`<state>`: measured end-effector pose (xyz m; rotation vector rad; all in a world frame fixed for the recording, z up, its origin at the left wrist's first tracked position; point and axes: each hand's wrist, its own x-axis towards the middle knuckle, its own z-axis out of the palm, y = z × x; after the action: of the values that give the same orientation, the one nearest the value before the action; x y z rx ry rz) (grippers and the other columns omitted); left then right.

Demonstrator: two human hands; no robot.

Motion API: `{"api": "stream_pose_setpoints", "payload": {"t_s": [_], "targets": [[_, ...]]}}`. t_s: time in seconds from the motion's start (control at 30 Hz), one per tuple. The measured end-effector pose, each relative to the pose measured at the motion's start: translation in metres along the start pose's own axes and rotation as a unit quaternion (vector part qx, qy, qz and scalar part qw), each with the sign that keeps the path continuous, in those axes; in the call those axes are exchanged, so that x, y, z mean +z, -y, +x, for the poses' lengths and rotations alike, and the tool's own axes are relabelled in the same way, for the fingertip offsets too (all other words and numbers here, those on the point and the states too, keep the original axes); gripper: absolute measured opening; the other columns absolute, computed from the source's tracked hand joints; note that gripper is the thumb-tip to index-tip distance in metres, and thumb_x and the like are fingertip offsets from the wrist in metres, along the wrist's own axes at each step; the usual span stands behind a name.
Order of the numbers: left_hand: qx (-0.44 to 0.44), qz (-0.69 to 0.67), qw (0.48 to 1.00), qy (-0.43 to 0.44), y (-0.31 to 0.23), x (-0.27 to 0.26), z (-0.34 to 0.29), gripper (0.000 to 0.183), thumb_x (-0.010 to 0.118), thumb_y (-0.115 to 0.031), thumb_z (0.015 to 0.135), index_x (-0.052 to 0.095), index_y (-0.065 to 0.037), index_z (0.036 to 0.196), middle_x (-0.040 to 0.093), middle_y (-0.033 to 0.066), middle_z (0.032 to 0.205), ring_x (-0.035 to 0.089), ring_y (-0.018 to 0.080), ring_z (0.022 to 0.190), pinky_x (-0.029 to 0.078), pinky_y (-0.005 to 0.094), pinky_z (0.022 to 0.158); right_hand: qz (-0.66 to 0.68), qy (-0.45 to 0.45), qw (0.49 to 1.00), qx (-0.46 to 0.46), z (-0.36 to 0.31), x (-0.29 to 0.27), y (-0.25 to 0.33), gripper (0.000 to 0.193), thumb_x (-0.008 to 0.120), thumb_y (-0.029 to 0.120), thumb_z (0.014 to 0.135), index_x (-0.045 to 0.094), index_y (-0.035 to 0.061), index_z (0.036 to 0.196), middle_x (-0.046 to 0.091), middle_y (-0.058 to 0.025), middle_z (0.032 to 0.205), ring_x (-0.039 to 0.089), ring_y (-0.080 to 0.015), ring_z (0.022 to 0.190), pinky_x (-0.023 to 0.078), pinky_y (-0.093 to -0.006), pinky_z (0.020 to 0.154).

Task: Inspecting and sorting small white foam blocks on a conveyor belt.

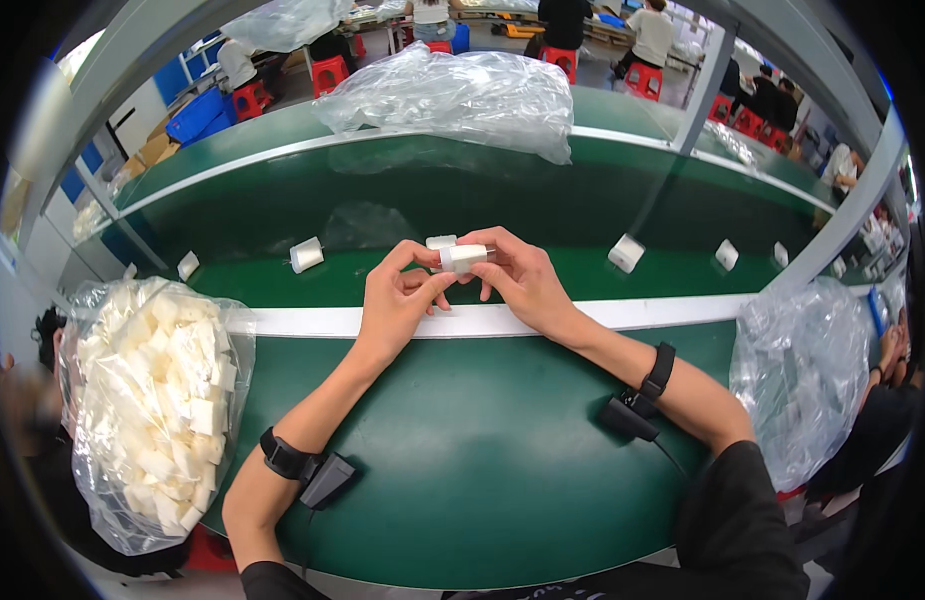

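Note:
A small white plug charger [466, 259] is held between my two hands above the near side of the green conveyor belt, its metal prongs pointing right. The fingers of my left hand [397, 298] close on its left end, where a paler piece shows; I cannot tell whether this is a separate cap. My right hand [527, 284] pinches the charger's body near the prongs. Just behind it, another white charger [441, 242] is partly hidden by the held one and my fingers.
More white chargers lie spaced along the belt, such as one at left [306, 255] and one at right [626, 253]. A clear bag of cream-white pieces [162, 400] stands left; a clear plastic bag [802, 370] hangs right. Plastic sheeting [452, 95] lies beyond the belt. People sit farther back.

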<state>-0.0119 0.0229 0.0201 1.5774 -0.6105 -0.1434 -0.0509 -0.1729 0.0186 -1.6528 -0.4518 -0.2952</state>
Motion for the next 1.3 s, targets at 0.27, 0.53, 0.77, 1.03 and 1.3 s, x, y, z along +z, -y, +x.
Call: {"api": "stream_pose_setpoints", "payload": {"t_s": [0.27,0.53,0.77,1.03,1.3], "targets": [[0.100,0.147,0.984,-0.005,0.005,-0.001,0.000,0.018,0.066,0.006,0.089,0.055,-0.001,0.102,0.065,0.0052,0.092,0.064,0.0103,0.065,0.046,0.0214,0.056,-0.010,0.027,0.999,-0.014,-0.002,-0.001,-0.002,0.028,0.061,0.005,0.095,0.060,0.0043,0.123,0.064,-0.0077,0.107,0.063,-0.0122,0.082,0.055,-0.0271,0.069],[0.185,0.225,0.956,-0.035,0.002,-0.001,-0.001,0.035,0.060,0.018,0.082,0.055,-0.002,0.109,0.054,0.0061,0.110,0.063,0.0110,0.073,0.050,0.0219,0.059,0.046,0.038,0.998,-0.020,-0.003,-0.002,-0.008,0.038,0.068,0.011,0.094,0.057,0.0025,0.130,0.050,-0.0085,0.120,0.060,-0.0155,0.097,0.055,-0.0296,0.080],[0.117,0.104,0.987,0.028,-0.001,0.000,-0.002,0.052,0.063,0.015,0.082,0.051,-0.003,0.130,0.050,0.0097,0.122,0.064,0.0133,0.085,0.052,0.0228,0.064,0.073,0.041,0.996,-0.016,-0.002,-0.003,-0.014,0.036,0.066,0.007,0.094,0.056,0.0003,0.128,0.049,-0.0091,0.120,0.060,-0.0176,0.100,0.056,-0.0314,0.083],[0.009,0.029,0.999,-0.012,0.011,-0.007,-0.001,0.051,0.072,0.004,0.085,0.054,0.000,0.132,0.055,0.0069,0.127,0.062,0.0101,0.090,0.056,0.0234,0.069,0.009,0.018,0.999,-0.030,-0.001,-0.002,-0.029,0.046,0.066,0.004,0.092,0.049,0.0046,0.136,0.045,-0.0075,0.124,0.055,-0.0155,0.110,0.053,-0.0316,0.093],[0.064,0.024,0.997,-0.025,0.030,-0.011,0.007,0.045,0.063,0.001,0.090,0.053,0.005,0.133,0.058,0.0103,0.127,0.061,0.0089,0.085,0.050,0.0192,0.065,0.191,0.026,0.980,0.053,-0.001,-0.003,-0.022,0.025,0.058,0.007,0.095,0.049,0.0032,0.118,0.061,-0.0102,0.097,0.066,-0.0129,0.073,0.054,-0.0234,0.051]]}}
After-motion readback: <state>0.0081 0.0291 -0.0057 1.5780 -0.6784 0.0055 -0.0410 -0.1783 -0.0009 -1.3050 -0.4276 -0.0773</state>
